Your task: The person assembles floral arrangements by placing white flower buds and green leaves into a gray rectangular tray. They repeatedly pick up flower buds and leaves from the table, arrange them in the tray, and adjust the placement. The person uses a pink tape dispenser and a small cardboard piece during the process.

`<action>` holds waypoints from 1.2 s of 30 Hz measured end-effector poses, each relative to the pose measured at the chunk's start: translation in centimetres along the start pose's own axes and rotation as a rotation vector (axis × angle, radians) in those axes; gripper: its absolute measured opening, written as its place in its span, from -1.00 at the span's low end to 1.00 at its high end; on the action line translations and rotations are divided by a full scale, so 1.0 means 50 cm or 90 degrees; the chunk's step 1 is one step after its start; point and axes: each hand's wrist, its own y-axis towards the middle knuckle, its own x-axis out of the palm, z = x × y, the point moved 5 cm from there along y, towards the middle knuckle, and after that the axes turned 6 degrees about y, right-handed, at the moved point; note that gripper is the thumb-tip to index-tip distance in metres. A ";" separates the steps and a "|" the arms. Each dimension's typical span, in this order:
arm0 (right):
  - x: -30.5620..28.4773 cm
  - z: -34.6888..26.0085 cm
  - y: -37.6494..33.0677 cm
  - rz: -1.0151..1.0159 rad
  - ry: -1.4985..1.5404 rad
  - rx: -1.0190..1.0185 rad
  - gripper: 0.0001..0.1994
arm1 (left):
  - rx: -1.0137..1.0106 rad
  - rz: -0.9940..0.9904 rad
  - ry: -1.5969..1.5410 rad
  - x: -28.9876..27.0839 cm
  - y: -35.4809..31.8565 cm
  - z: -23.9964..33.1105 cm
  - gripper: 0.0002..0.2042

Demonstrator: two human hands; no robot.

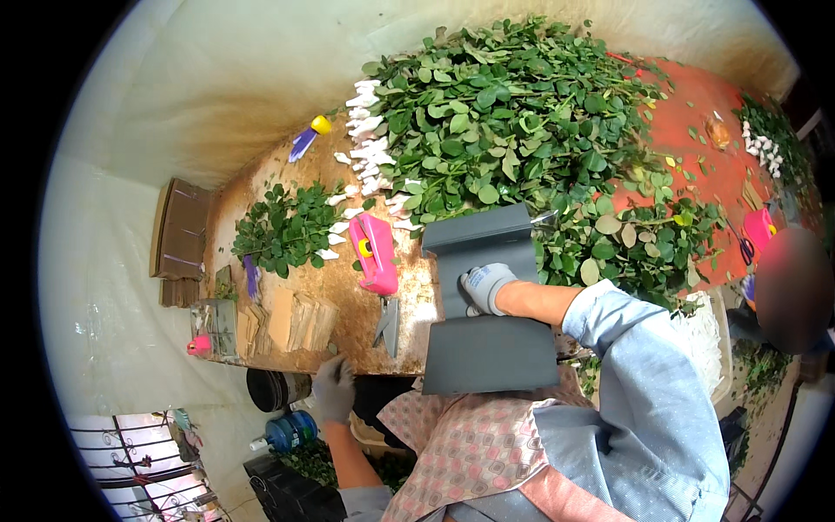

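My right hand (489, 289), in a pale grey glove, rests on the middle of a dark grey sheet (491, 355) with folded flaps. Its fingers and thumb are apart, and I see nothing held. The sheet's front flap hangs over the table edge toward my apron. Off the front edge, my left hand (334, 390) hovers, also gloved, with loosely bent fingers and nothing visible in it. Between the hands lie grey-bladed shears (388, 329) and a pink tape dispenser (374, 252) with a yellow roll. Behind the sheet is a large heap of leafy green stems (513, 122).
White-wrapped stem heads (370, 148) line the heap's left side. A smaller leafy bunch (291, 224), brown paper pieces (300, 320) and stacked cardboard (181, 228) are at left. A blue water bottle (291, 431) lies below. Another person stands at far right beside a white bin (709, 339).
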 end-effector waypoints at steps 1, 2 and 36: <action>0.002 0.001 0.002 -0.003 -0.001 0.001 -0.41 | 0.142 0.029 0.006 -0.011 0.035 0.129 -0.79; 0.005 0.009 0.004 0.006 0.006 0.006 -0.40 | 0.182 -0.040 -0.012 -0.004 0.059 0.229 -0.79; 0.032 0.015 0.030 0.088 -0.044 -0.010 -0.67 | 0.384 -0.248 0.254 0.279 0.065 0.492 -0.81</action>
